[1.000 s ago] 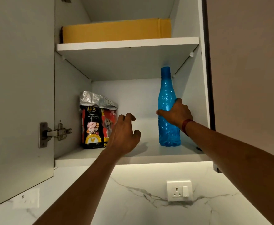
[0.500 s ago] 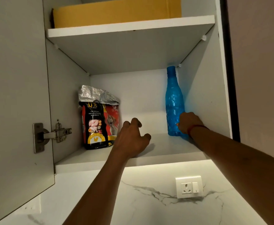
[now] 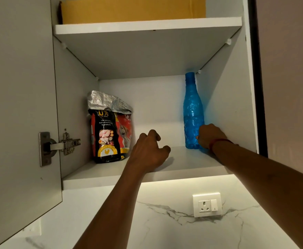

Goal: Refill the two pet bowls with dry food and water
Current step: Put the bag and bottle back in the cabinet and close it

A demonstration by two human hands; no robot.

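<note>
Bottle point(image 3: 192, 112) is blue see-through plastic with a bumpy texture, bag point(image 3: 111, 133) glossy with crinkly foil top. Shelf point(image 3: 111, 175) matt white, hinge point(image 3: 61, 145) bare metal, wall point(image 3: 165, 221) polished marble-look.

Both arms reach up; left hand point(image 3: 149, 150) curled (empty), right hand point(image 3: 210, 136) gripping.

Translucent blue plastic bottle point(image 3: 192, 112), faceted crinkle pattern over its body; black-and-red pet food bag point(image 3: 109, 135) with crumpled silver foil top, white lettering and a yellow arc badge at its base. Mustard-yellow cardboard box point(image 3: 132, 10); matte white laminate cupboard shelf point(image 3: 183, 159). White marble wall panel point(image 3: 165, 221) veined in grey; red thread band point(image 3: 218, 141) at the wrist.
</note>
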